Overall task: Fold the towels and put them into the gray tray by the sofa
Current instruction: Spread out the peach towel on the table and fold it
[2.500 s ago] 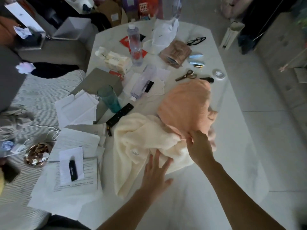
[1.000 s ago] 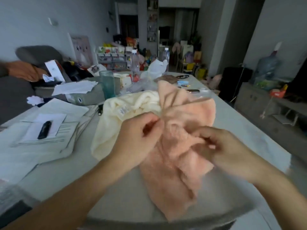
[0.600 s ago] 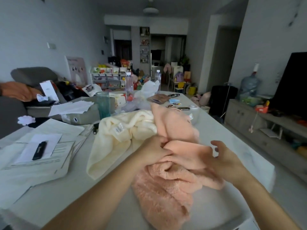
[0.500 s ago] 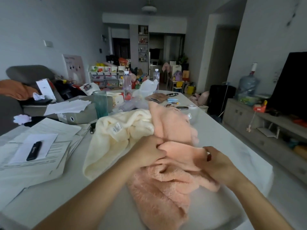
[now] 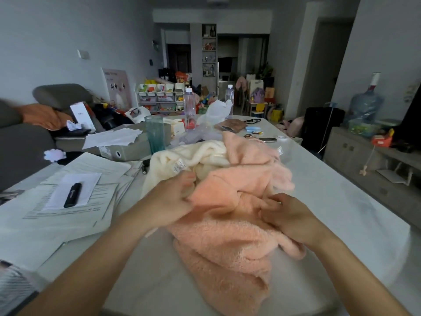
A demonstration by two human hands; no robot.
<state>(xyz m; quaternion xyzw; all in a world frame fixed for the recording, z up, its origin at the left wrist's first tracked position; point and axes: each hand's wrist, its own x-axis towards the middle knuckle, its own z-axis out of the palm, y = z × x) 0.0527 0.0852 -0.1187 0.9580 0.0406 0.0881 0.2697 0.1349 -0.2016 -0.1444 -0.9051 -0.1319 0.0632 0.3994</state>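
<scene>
Now both hands have dropped lower: the left hand (image 5: 173,197) and right hand (image 5: 287,215) each pinch the peach towel (image 5: 227,236), gathered off the cream towel (image 5: 182,160), folding barely begun.

Two towels lie bunched on the desk (image 5: 341,201): one peach towel (image 5: 230,242) near, one cream towel (image 5: 182,160) behind it. Two clear bottles (image 5: 189,106) (image 5: 230,93) stand far, one green glass (image 5: 155,133) left of centre, and one black pen-like stick (image 5: 72,195) on the papers (image 5: 68,215).
</scene>
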